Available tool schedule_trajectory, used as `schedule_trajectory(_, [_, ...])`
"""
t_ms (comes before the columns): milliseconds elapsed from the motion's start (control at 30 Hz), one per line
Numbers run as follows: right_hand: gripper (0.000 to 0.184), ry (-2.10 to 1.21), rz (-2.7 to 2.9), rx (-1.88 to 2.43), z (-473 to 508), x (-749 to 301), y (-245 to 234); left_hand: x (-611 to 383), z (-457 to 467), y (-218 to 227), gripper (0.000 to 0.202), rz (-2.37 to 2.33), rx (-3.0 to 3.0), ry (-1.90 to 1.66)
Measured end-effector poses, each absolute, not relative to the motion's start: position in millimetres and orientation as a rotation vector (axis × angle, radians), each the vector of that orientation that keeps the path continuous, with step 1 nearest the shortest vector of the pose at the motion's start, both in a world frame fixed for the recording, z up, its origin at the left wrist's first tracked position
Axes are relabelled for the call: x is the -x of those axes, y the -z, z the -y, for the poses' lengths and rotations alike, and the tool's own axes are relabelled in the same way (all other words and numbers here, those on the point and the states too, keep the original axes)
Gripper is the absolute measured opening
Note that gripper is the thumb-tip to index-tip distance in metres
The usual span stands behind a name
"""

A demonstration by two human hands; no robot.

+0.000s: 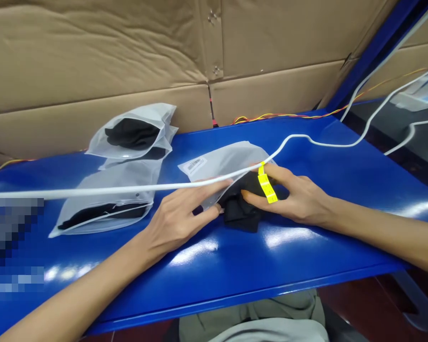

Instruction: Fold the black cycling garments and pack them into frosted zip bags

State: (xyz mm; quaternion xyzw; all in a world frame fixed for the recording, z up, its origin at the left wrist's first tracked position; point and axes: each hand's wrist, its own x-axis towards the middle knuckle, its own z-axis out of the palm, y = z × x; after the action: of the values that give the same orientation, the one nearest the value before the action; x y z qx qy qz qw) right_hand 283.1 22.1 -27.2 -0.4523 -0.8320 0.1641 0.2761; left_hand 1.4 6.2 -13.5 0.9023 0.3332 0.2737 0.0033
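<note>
In the middle of the table lies a frosted plastic bag (pixel 228 159) with a barcode label (pixel 196 165) on its far left corner. Bunched black cloth (pixel 242 211) sits at its near opening, partly inside and partly out. My left hand (pixel 180 213) pinches the bag's open edge between thumb and fingers. Gripped in my right hand (pixel 296 194) is the black cloth, thumb on the near side and fingers behind. A yellow tag (pixel 267 187) hangs by that hand's fingertips, over the cloth. The cloth's exact kind cannot be made out.
Left of my hands, several frosted bags with black cloth lie stacked, an upper bag (pixel 131 133) and a lower bag (pixel 107 202) among them. A white cable (pixel 328 144) crosses above the blue table (pixel 214 266). Cardboard (pixel 288 38) and red-yellow wires (pixel 271 116) line the back.
</note>
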Motion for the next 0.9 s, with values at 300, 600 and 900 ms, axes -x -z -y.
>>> schedule_trajectory(300, [0.043,0.311,2.364,0.975,-14,-282,42,-6,-9,10,0.045,-0.868,-2.838,-0.919])
schedule_trajectory(600, [0.041,0.293,2.280,0.909,-16,-286,50,-9,-9,14,0.028,-0.781,-2.956,-0.945])
schedule_trajectory(900, [0.033,0.094,2.534,0.691,-24,-286,39,6,-19,21,0.020,-0.854,-2.973,-0.883])
